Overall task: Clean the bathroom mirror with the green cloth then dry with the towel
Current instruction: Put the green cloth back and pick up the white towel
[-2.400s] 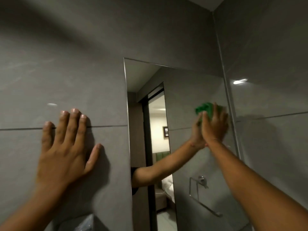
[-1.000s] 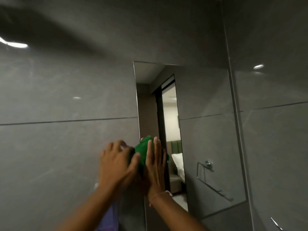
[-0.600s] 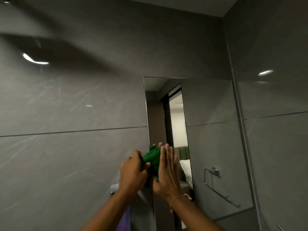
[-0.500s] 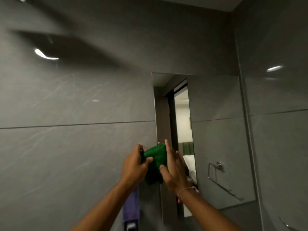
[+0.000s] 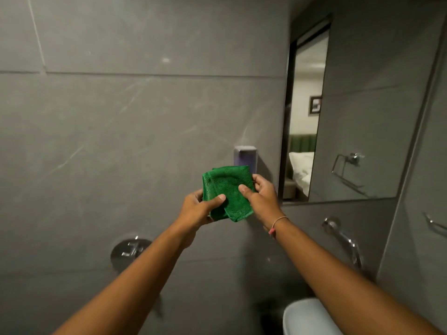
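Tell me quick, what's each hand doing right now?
Left hand: closed on the green cloth, thumb on top.
Right hand: also gripping the green cloth.

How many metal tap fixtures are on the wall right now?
2: a round valve handle low on the wall, left of the left forearm, and a curved spout below the mirror, right of the right forearm. The arms may hide others.

Grey tiled wall with chrome tap, white basin.
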A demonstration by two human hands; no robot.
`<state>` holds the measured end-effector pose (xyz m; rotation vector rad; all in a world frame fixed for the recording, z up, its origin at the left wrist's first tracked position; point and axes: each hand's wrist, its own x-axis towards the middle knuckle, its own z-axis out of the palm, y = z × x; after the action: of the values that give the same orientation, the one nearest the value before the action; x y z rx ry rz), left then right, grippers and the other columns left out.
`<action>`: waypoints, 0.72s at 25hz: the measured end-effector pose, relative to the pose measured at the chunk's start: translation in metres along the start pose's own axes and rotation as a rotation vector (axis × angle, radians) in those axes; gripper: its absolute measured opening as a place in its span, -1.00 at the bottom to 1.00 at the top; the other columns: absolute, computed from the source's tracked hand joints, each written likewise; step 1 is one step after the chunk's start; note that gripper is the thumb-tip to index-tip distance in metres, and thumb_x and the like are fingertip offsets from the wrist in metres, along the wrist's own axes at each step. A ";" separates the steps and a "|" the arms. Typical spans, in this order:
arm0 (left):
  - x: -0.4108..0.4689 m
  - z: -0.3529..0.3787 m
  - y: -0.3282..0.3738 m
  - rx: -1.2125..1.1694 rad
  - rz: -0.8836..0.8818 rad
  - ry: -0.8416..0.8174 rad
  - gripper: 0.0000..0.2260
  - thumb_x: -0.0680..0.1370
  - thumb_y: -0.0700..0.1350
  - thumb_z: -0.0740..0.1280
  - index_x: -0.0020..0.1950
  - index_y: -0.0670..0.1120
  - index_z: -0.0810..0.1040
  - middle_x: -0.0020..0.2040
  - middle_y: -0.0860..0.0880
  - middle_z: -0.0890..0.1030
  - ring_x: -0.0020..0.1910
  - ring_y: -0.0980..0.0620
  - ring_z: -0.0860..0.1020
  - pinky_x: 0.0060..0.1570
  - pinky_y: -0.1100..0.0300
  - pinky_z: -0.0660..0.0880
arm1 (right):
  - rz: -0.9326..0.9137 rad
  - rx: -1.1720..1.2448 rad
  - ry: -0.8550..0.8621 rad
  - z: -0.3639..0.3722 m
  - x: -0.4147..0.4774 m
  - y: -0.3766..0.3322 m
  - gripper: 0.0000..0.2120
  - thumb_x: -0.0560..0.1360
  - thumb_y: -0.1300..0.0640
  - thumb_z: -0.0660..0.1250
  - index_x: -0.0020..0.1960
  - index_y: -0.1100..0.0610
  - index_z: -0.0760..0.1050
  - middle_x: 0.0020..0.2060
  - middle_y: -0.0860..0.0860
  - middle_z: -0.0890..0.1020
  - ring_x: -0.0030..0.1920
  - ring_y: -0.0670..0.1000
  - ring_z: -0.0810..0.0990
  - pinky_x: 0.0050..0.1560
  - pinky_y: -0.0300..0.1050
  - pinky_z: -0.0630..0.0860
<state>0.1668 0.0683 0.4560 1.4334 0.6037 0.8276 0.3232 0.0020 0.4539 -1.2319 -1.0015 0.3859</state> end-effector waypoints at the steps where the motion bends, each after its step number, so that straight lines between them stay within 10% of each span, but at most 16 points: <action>1: -0.010 -0.008 -0.020 0.004 -0.037 0.004 -0.73 0.49 -0.20 0.44 0.19 -0.11 0.60 0.09 -0.12 0.73 -0.04 -0.03 0.73 -0.09 0.11 0.69 | 0.046 0.011 -0.003 0.007 -0.015 0.018 -0.80 0.53 0.36 0.31 0.11 0.16 0.53 0.05 0.15 0.67 0.05 0.07 0.67 0.11 -0.03 0.62; 13: -0.126 -0.049 -0.366 0.009 -0.637 0.381 -0.79 0.44 -0.44 0.33 0.02 -0.25 0.59 -0.04 -0.24 0.70 -0.07 -0.24 0.68 0.05 -0.28 0.63 | 0.755 -0.227 -0.086 0.046 -0.229 0.310 -0.80 0.45 0.33 0.44 -0.13 0.05 0.53 -0.18 0.06 0.71 -0.14 0.14 0.70 -0.05 0.09 0.66; 18: -0.148 -0.052 -0.480 0.150 -0.840 0.585 -0.54 0.44 -0.41 0.28 0.31 -0.14 0.50 0.16 -0.21 0.66 0.18 -0.23 0.60 0.27 -0.15 0.55 | 0.987 -0.374 -0.222 0.062 -0.289 0.426 -0.80 0.45 0.33 0.42 -0.03 0.08 0.52 -0.06 0.11 0.68 -0.06 0.09 0.64 0.08 -0.08 0.60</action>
<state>0.0987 0.0066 -0.0403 0.8975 1.6028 0.5049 0.2258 -0.0279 -0.0543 -2.0235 -0.5872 1.1539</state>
